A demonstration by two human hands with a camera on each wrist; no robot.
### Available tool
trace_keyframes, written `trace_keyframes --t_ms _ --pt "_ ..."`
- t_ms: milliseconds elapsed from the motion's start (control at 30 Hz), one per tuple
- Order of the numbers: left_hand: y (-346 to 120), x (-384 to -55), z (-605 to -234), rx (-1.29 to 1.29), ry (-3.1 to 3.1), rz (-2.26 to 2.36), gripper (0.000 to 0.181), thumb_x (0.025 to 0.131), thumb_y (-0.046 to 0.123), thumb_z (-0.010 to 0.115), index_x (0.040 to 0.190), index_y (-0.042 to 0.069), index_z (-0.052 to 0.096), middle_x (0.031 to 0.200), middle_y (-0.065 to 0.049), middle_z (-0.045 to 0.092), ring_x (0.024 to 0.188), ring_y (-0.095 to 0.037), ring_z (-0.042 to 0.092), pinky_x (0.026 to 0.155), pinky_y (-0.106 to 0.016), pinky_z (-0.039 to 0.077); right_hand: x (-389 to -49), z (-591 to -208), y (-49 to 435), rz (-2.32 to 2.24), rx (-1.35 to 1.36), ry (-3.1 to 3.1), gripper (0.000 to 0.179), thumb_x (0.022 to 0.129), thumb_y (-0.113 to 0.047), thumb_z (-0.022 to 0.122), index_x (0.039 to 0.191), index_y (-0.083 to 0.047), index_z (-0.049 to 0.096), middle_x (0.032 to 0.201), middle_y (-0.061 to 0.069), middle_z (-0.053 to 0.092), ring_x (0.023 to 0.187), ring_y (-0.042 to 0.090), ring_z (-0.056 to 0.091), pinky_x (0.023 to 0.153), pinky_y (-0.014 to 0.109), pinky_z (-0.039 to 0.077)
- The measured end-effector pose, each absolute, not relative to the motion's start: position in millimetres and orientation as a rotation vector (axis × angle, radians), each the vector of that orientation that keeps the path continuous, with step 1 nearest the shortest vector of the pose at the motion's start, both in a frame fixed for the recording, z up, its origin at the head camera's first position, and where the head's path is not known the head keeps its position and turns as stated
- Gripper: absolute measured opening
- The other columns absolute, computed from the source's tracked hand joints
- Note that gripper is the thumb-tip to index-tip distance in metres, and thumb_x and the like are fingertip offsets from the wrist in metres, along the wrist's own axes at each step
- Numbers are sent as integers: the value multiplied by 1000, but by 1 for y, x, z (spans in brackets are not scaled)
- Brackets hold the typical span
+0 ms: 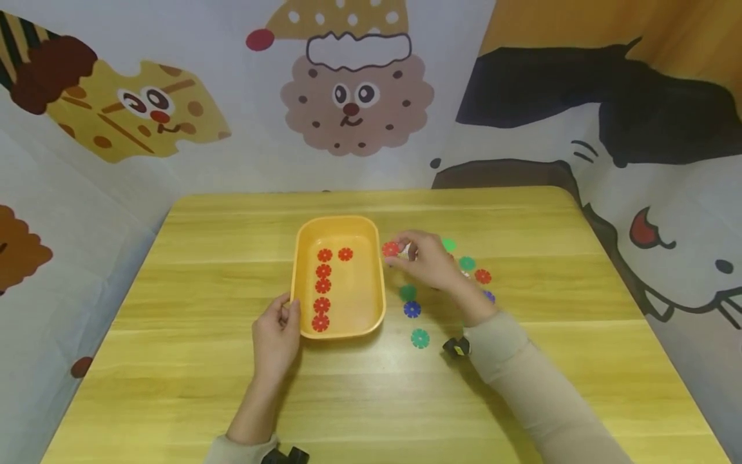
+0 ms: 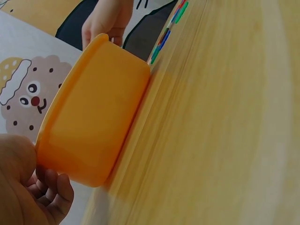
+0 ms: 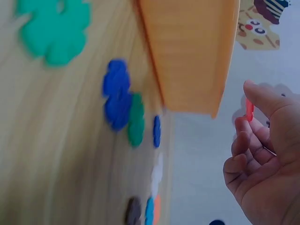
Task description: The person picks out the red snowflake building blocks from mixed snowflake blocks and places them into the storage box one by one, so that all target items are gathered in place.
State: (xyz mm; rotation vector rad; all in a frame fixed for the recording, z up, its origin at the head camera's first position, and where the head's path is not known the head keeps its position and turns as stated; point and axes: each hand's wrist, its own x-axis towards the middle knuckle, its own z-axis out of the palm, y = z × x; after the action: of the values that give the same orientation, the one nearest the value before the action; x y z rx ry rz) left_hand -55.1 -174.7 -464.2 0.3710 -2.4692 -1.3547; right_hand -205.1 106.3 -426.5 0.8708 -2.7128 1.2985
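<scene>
An orange-yellow plastic tray (image 1: 362, 303) lies on the table, with several red snowflake discs (image 1: 323, 285) inside, in a column at its left side and one more near the top. My left hand (image 1: 277, 335) grips the tray's left rim near its lower corner; in the left wrist view the thumb is over the rim and the curled fingers are against the outer wall. Just off the tray's right rim, my right hand (image 1: 428, 261) pinches a red snowflake disc (image 1: 391, 249) between thumb and fingertips. The right wrist view shows this disc edge-on, above table height.
Loose snowflake discs in green (image 1: 420, 338), blue (image 1: 412, 309), red (image 1: 483, 276) and other colours lie right of the tray, some under my right hand and forearm. The wooden table (image 1: 203, 258) backs onto a cartoon-printed cloth (image 1: 232, 154).
</scene>
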Motion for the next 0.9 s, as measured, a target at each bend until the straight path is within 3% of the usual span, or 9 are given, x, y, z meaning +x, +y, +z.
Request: trace_keyframes --t_ms 100,267,500,700,900 --pt "-175 -53 -465 387 -2472 -1359 32 103 16 60 123 -8 65 66 -6 58 52 -16 49 45 -23 42 -205 -424 94 1327 924 -2684 39 86 -20 83 115 2 70 97 11 68 74 20 61 60 29 52" --pt "-176 -51 -465 404 -2480 -1354 32 103 16 59 124 -8 64 66 -6 58 52 -16 49 45 -23 41 -203 -421 76 1343 982 -2683 38 87 -19 82 116 1 68 98 9 69 86 23 65 74 41 58" --pt "-176 -46 -463 416 -2511 -1371 34 103 14 59 126 -11 62 66 -5 57 51 -14 48 44 -23 41 -198 -424 58 1316 1062 -2703 38 88 -22 81 118 -2 67 103 5 69 93 20 64 84 35 56" --pt "-176 -47 -464 411 -2500 -1368 34 103 15 59 127 -9 63 66 -5 57 51 -16 48 44 -23 41 -199 -426 44 1256 1129 -2721 39 87 -23 82 118 -3 68 105 6 70 96 21 65 91 41 54" --pt "-176 -50 -463 383 -2483 -1358 32 103 14 60 125 -9 64 65 -4 56 50 -14 48 44 -23 41 -206 -424 28 998 1155 -2840 41 88 -29 81 120 -7 68 108 4 71 99 19 64 94 38 51"
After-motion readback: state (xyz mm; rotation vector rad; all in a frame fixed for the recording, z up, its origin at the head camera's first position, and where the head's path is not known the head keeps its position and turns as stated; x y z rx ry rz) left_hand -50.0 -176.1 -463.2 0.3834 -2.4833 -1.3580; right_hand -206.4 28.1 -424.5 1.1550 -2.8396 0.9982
